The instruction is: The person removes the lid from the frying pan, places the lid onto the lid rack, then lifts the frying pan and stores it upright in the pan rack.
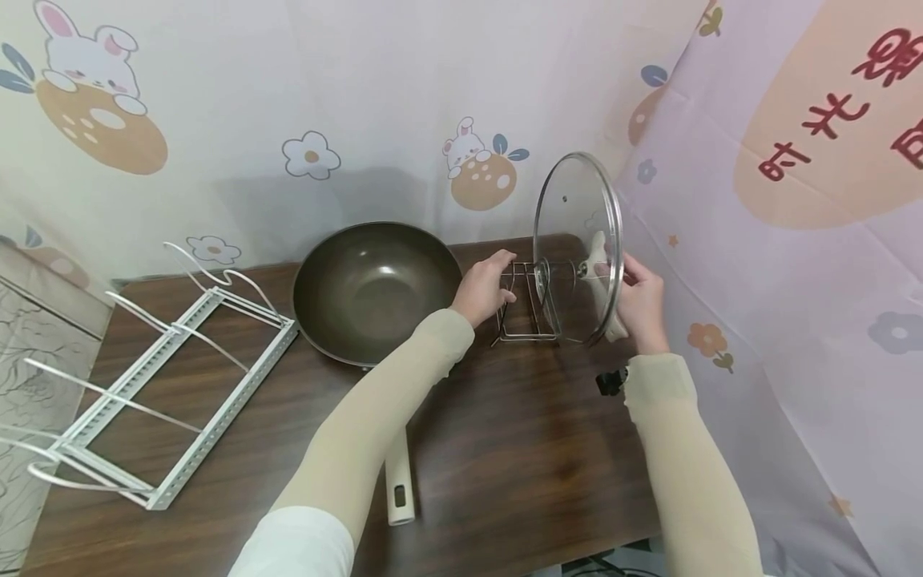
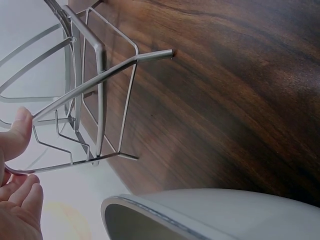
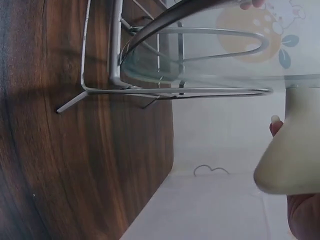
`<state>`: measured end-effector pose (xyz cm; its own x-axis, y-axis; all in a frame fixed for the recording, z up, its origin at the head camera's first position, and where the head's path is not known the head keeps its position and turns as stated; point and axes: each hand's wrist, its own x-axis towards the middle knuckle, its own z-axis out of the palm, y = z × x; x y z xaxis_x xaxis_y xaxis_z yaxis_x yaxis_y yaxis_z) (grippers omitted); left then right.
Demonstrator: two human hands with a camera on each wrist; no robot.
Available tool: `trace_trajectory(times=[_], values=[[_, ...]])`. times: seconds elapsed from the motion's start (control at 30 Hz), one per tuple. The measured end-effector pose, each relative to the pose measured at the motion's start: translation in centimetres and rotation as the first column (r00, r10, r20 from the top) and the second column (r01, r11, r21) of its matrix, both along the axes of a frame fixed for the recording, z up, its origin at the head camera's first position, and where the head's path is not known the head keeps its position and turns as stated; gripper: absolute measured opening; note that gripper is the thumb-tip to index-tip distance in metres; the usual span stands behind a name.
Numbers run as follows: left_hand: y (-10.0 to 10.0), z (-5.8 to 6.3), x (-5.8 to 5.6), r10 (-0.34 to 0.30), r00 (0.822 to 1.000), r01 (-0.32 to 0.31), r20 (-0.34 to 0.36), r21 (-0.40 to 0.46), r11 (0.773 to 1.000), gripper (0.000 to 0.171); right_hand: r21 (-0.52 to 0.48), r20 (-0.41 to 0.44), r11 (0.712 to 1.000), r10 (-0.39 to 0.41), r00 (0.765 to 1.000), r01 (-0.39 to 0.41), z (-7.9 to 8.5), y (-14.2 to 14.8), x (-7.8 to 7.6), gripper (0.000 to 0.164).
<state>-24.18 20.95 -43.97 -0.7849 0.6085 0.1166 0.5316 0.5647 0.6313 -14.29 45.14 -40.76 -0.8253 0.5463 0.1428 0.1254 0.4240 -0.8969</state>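
Observation:
My left hand (image 1: pixel 485 288) pinches the upper left wire of a small metal lid rack (image 1: pixel 526 337), thumb on one side and fingers on the other, as the left wrist view shows. A round glass pot lid (image 1: pixel 570 216) with a steel rim stands nearly upright at the rack, its lower edge among the wires (image 3: pixel 175 92). My right hand (image 1: pixel 642 300) holds the lid by its cream handle (image 3: pixel 295 145) from the right side. Part of the right hand's fingers is hidden behind the handle and the glass.
A dark wok (image 1: pixel 378 288) stands left of the rack, its cream handle (image 1: pixel 399 481) pointing to the near edge of the wooden table (image 1: pixel 505 449). A white wire pan rack (image 1: pixel 216 425) lies at the left. Printed curtains (image 1: pixel 389 96) border the back and right.

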Motion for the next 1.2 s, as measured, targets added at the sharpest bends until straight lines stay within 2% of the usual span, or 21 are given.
trace_trajectory(times=[0.07, 0.23, 0.47, 0.7, 0.83, 1.2], values=[[0.0, 0.0, 0.0, 0.005, 1.000, -0.005, 0.003, -0.005, 1.000, 0.072, 0.014, 0.021, 1.000, 0.005, 1.000, -0.005, -0.2, 0.3, -0.1, 0.046], [0.2, 0.0, 0.0, 0.018, 1.000, -0.018, 0.006, 0.004, 1.000, 0.072, -0.044, 0.066, 0.999, 0.000, 0.998, 0.003, -0.6, 0.8, -0.4, 0.047], [0.5, 0.0, -0.2, 0.041, 0.999, -0.041, -0.001, 0.014, 0.999, 0.071, -0.058, 0.128, 0.998, 0.015, 0.992, -0.008, -0.1, 1.2, -1.1, 0.051], [0.8, -0.6, 0.0, 0.084, 0.996, -0.082, -0.027, 0.046, 0.996, 0.067, 0.000, 0.256, 0.996, 0.085, 0.963, -0.088, 0.7, 1.8, -2.0, 0.052], [1.1, -0.6, -0.1, 0.101, 0.994, -0.099, -0.037, 0.056, 0.993, 0.067, 0.013, 0.281, 0.992, 0.115, 0.953, -0.124, 1.0, 2.3, -2.5, 0.053], [1.9, -0.6, -0.8, 0.111, 0.993, -0.109, -0.033, 0.048, 0.993, 0.067, 0.003, 0.296, 0.992, 0.122, 0.947, -0.129, 0.8, 3.0, -3.2, 0.054]])
